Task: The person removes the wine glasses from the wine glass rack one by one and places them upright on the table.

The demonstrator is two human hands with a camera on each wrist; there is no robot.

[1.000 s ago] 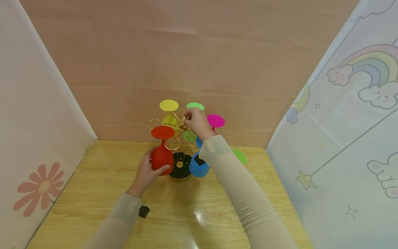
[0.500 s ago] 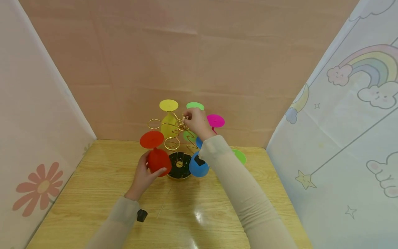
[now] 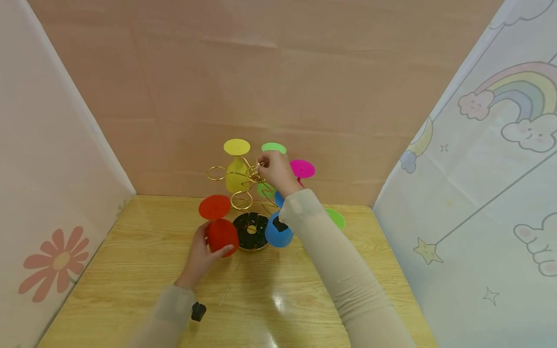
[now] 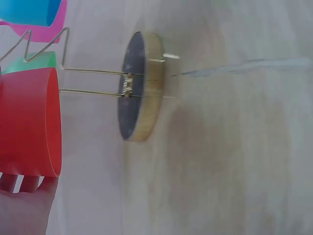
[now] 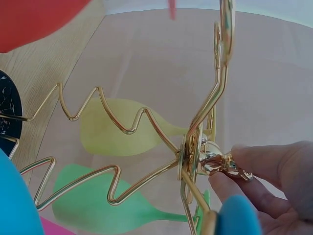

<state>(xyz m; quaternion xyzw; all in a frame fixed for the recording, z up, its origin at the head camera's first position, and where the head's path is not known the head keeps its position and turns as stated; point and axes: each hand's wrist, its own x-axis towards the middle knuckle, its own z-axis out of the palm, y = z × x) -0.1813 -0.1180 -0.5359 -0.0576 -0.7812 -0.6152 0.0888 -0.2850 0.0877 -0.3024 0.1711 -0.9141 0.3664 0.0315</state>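
My left hand (image 3: pixel 196 258) grips the bowl of a red plastic wine glass (image 3: pixel 223 238), held upside down with its round foot uppermost. The glass is just left of the gold wire glass rack (image 3: pixel 241 200) and overlaps its black round base (image 3: pixel 244 238) slightly. In the left wrist view the open rim of the red wine glass (image 4: pixel 29 122) faces the table. At the rack's top, my right hand (image 3: pixel 278 171) pinches a shiny gold finial (image 5: pixel 215 160) between thumb and fingers, as the right wrist view shows up close.
Hanging upside down from the rack are a yellow glass (image 3: pixel 236 180), a green glass (image 5: pixel 93 200), a magenta glass (image 3: pixel 302 168) and a blue glass (image 3: pixel 275 238). A lime disc (image 3: pixel 335 219) shows beyond my right sleeve. A peach backdrop (image 3: pixel 278 87) stands behind the wooden table (image 3: pixel 130 270).
My left hand has brought the red wine glass a little left, down and towards me, away from the rack's wire loops. The right hand stays on the finial.
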